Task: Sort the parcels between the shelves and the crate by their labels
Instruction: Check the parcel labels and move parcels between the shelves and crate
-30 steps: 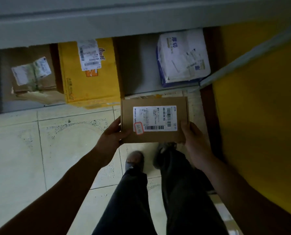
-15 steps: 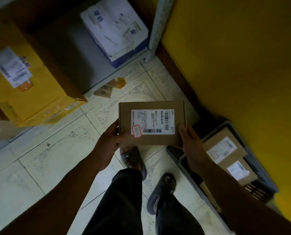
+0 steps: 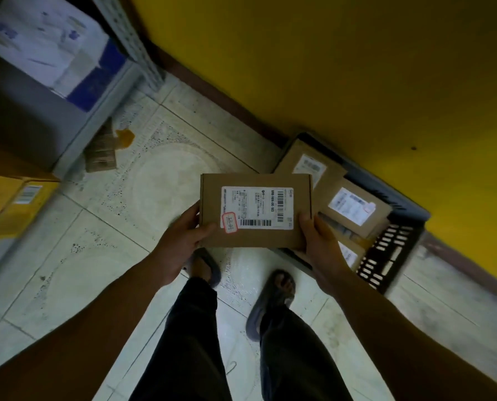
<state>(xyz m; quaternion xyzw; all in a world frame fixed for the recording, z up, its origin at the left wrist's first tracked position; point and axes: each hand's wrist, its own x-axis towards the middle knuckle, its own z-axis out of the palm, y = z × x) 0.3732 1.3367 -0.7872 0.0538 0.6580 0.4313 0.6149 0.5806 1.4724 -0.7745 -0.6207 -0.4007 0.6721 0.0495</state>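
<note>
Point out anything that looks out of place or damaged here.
Cardboard scraps and an orange scrap lie loose on the floor by the shelf, like litter. Parcels in the crate lie askew, overlapping. The box held by the left hand and right hand looks intact.

Tiled floor point(image 3: 160, 198), crate point(image 3: 392, 256) (dark), perhaps cardboard scraps point(image 3: 101, 157)

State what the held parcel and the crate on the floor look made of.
The held parcel: brown cardboard, matte, going by its folded flap edges. The crate: probably moulded plastic, dark and dull, given its walls of regular slots.
</note>
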